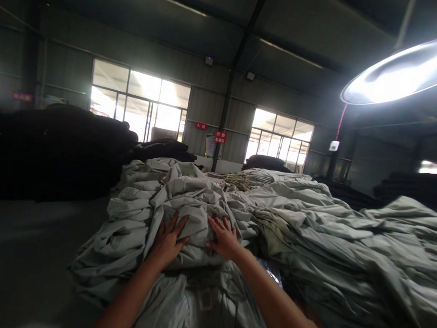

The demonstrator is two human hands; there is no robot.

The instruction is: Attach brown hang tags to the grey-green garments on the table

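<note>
Grey-green cloth fills the middle of the view, heaped in a long crumpled pile (314, 237) that runs from the near floor toward the far windows. We press both bare hands flat on one rolled bundle of this cloth (193, 217), which sits on top of the near end of the pile, close to us and a little left of centre. Our left hand (168, 242) lies on the bundle's left side, its fingers (177, 225) spread wide and pointing away from us. Our right hand (224, 238) rests on the bundle's right side, just beside the left, fingers (217, 224) also spread and laid flat on the fabric. Neither hand closes around anything; both palms touch the cloth. Our bare forearms reach in from the bottom edge. Below the hands, more of the same fabric slopes down toward us.

To the left of the pile, the grey floor (35, 256) stretches out. Dark stacks of material (60, 150) stand at the far left. Two large bright windows (141, 107) are set in the back wall, with small red signs (220, 136) between them. A round lit lamp (394, 76) hangs at the upper right.
</note>
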